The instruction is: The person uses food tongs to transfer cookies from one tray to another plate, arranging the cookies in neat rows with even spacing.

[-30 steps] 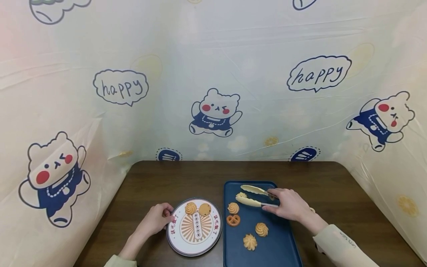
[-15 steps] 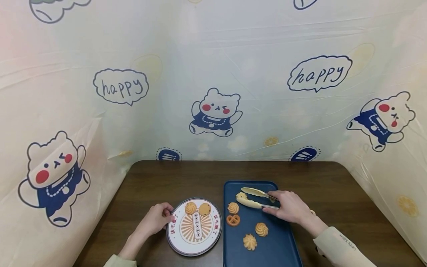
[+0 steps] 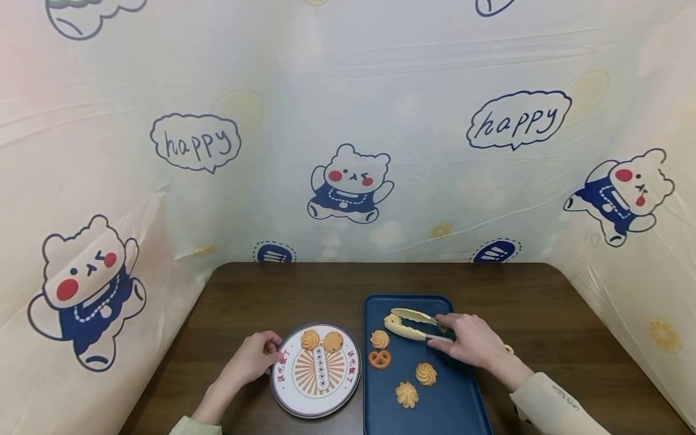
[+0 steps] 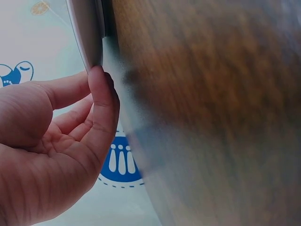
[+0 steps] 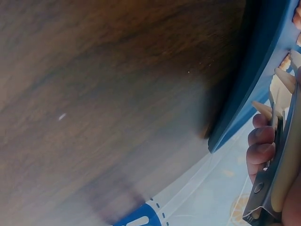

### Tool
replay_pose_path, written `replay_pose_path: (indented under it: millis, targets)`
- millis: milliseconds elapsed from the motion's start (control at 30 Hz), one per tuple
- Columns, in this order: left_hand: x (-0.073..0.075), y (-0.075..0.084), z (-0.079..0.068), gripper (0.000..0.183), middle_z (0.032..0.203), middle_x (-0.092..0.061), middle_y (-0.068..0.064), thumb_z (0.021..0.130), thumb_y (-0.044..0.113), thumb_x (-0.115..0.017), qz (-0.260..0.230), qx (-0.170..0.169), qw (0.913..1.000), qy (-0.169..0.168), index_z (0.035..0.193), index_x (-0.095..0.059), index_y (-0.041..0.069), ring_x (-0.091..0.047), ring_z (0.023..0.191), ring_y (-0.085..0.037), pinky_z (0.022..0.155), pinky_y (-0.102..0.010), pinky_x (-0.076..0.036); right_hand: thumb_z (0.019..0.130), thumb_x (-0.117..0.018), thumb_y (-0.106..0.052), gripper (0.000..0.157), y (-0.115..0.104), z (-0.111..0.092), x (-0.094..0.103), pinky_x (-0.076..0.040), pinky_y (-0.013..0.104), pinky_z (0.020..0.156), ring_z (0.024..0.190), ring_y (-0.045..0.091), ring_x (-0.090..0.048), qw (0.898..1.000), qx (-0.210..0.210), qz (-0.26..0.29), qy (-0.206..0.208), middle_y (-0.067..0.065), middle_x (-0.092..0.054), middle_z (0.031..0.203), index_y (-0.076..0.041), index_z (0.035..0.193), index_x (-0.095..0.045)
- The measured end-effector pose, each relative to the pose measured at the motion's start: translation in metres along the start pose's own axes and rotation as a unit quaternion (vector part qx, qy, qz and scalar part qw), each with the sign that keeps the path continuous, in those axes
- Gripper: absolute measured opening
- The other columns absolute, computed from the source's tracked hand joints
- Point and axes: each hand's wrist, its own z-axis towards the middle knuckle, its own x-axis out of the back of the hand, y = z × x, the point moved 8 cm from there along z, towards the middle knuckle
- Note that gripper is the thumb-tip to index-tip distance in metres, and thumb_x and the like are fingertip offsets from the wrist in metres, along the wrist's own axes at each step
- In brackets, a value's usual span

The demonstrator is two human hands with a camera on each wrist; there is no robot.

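Here, bear-printed sheeting (image 3: 435, 199) backs a brown table (image 3: 304, 290); the left hand (image 3: 254, 357) pinches a plate (image 3: 293, 394), the right hand (image 3: 470, 339) grips tongs (image 3: 406, 330).

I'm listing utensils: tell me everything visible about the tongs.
The tongs have cream, plastic-looking ends on metal arms; a rivet-like disc shows in the right wrist view. The right hand grips them over the blue tray, near its far end, their tips parted, pointing left, around a piped cookie. Whether both tips touch it is unclear.
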Motion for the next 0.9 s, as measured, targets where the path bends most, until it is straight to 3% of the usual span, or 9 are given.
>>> replay_pose_path:
  millis: [567,900]
  targets:
    - [-0.002,-0.004,0.001,0.020,0.080,-0.053,-0.006,0.087,-0.001,-0.074,0.000,0.008,1.0000,-0.004,0.105,-0.065,-0.002,-0.054,0.065,-0.017,0.053,-0.030,-0.053,0.087,-0.067,-0.060,0.064,-0.002,0.004,0.009,-0.057,0.041,0.072,0.086,0.021,-0.070,1.000,0.008,0.000,0.011,0.012,-0.072,0.109,-0.006,0.122,-0.070]
    - [-0.001,-0.003,0.001,0.020,0.079,-0.052,-0.005,0.087,-0.001,-0.074,0.003,0.004,1.0000,-0.002,0.105,-0.065,-0.002,-0.054,0.065,-0.017,0.053,-0.030,-0.053,0.088,-0.064,-0.062,0.065,-0.028,0.013,0.015,-0.055,0.035,0.065,0.078,0.019,-0.070,0.998,0.048,-0.001,0.034,0.007,-0.073,0.105,-0.007,0.122,-0.070]
